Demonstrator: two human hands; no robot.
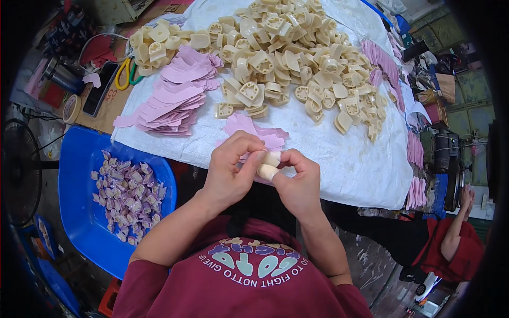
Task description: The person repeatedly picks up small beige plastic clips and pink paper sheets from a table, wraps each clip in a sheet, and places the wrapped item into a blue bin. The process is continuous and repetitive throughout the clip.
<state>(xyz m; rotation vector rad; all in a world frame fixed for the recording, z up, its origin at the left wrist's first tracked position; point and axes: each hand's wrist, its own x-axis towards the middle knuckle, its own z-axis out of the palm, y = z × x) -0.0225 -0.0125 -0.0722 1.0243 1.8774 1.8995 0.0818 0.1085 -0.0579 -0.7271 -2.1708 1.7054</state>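
Note:
My left hand is closed in a pinch, with thumb and forefinger meeting at a small cream plastic heel piece. From the other side my right hand grips the same piece. Its thumb end carries a cream-coloured cover, perhaps a finger cot or tape. Fingers hide most of the piece, and whether a pink strip lies against it I cannot tell. Just beyond my hands are a few loose pink strips on the white-covered table.
A heap of cream heel pieces covers the table's far part. Pink strips are stacked left, near scissors, a phone and tape. A blue basin holds pink-wrapped pieces. A fan stands left; another person is at right.

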